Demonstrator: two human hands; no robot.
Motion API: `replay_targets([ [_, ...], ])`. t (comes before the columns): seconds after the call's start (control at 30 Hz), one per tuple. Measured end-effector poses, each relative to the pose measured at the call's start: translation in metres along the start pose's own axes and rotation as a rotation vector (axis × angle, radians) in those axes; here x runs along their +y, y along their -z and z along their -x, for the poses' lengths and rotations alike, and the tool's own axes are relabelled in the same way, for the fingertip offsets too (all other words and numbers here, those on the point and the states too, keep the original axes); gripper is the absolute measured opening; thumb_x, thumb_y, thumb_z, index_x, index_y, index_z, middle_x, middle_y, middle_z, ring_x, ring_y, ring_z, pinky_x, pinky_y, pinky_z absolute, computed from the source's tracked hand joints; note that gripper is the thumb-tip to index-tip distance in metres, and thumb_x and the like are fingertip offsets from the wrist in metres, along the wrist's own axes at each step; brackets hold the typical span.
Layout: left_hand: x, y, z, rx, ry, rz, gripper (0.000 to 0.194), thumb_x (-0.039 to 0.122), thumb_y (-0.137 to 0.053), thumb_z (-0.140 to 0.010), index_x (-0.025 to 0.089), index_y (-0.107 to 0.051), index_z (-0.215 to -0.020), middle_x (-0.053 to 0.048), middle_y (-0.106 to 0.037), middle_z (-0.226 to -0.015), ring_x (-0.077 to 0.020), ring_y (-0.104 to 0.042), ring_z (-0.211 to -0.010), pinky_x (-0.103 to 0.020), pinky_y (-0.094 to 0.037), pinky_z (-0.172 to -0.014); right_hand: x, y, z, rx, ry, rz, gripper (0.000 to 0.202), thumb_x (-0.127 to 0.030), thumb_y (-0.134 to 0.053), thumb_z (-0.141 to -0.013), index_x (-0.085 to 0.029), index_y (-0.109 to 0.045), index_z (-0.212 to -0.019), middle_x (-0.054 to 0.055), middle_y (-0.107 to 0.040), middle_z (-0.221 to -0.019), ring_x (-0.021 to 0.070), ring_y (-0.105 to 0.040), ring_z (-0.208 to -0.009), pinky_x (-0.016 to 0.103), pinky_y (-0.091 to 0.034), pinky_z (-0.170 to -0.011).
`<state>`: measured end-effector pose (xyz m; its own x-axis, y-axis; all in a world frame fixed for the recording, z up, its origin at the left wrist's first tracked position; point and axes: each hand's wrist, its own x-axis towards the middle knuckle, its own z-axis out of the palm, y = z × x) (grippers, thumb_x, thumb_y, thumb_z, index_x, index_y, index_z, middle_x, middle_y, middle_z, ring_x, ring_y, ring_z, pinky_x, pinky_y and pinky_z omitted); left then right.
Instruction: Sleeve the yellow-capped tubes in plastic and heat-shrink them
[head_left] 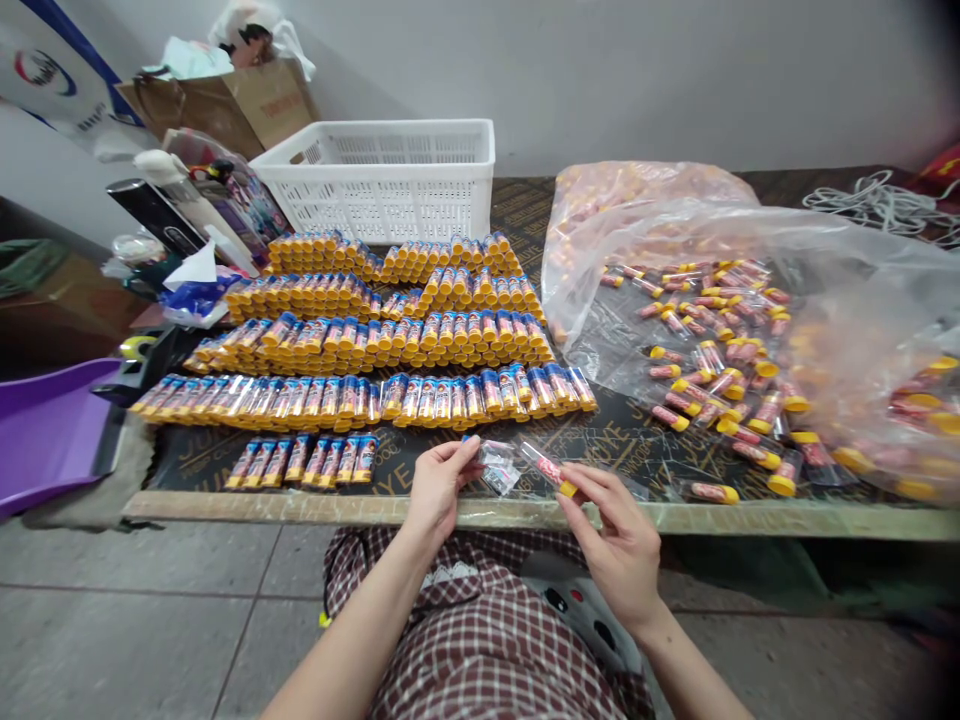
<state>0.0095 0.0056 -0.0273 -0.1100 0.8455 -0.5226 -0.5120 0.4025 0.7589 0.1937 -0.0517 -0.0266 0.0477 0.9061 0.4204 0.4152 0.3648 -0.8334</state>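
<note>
Clear plastic tube with pink contents and a yellow cap [545, 467] is over the near edge of the dark, gold-lettered tabletop [201, 462], tilted away from the right hand [616, 535]. Right thumb and fingers grasp it at the cap, which leaves its clear end exposed toward the other side. Opposite, the left hand [437, 488] pinches a crinkled clear film piece [500, 468] by its edge, probably to keep the rest uncovered; its exact shape is blurred.

Left of the hands lies a short row of blue-and-yellow printed tubes [300, 460], caps toward the person, apparently aligned to stay compact. Beyond, similar tubes form tiered stacks [480, 335]. Loose pink-filled tubes [727, 383] spill rightward, seemingly for the right hand's reach, from a large translucent plastic bag [645, 235]. Behind the stacks stands a white perforated plastic basket [420, 200], perhaps set back to spare working room.
</note>
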Motion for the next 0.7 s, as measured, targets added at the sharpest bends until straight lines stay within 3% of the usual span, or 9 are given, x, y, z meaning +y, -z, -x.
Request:
replay_targets([
  [0.23,-0.002,0.003,-0.001,0.022,-0.011,-0.004,0.035,0.038,-0.083,-0.046,0.012,-0.066,-0.060,0.001,-0.063,-0.054,-0.0089,-0.058,-0.053,-0.020,-0.047,-0.055,-0.001,-0.003,0.002,-0.014,0.038,0.026,0.038,-0.009,-0.056,-0.083,-0.030,-0.062,-0.114,0.006,-0.061,-0.110,0.0227,-0.058,-0.102,0.040,-0.047,-0.090],
  [0.33,-0.005,0.003,0.001,0.009,-0.061,-0.046,0.034,0.040,-0.081,-0.051,0.011,-0.066,-0.061,0.001,-0.062,-0.056,-0.0085,-0.056,-0.055,-0.021,-0.047,-0.057,-0.001,-0.005,0.003,-0.079,0.059,0.028,0.038,-0.009,-0.055,-0.083,-0.029,-0.062,-0.115,0.007,-0.061,-0.110,0.0224,-0.059,-0.100,0.039,-0.049,-0.088],
  [0.5,-0.004,-0.005,0.010,-0.153,-0.075,-0.023,0.030,0.036,-0.076,-0.061,0.013,-0.066,-0.077,0.000,-0.065,-0.073,-0.0096,-0.059,-0.066,-0.025,-0.052,-0.066,0.001,-0.009,0.003,-0.222,0.053,-0.017,0.038,-0.011,-0.050,-0.086,-0.029,-0.060,-0.118,0.007,-0.059,-0.111,0.0214,-0.058,-0.101,0.038,-0.050,-0.087],
  [0.7,0.002,-0.006,0.018,-0.283,0.035,-0.063,0.038,0.031,-0.079,-0.058,0.014,-0.064,-0.089,-0.004,-0.069,-0.079,-0.0113,-0.062,-0.066,-0.024,-0.051,-0.064,0.005,-0.012,0.001,-0.244,0.053,-0.066,0.045,-0.009,-0.049,-0.082,-0.031,-0.055,-0.121,0.005,-0.057,-0.098,0.0166,-0.060,-0.082,0.031,-0.054,-0.072],
])
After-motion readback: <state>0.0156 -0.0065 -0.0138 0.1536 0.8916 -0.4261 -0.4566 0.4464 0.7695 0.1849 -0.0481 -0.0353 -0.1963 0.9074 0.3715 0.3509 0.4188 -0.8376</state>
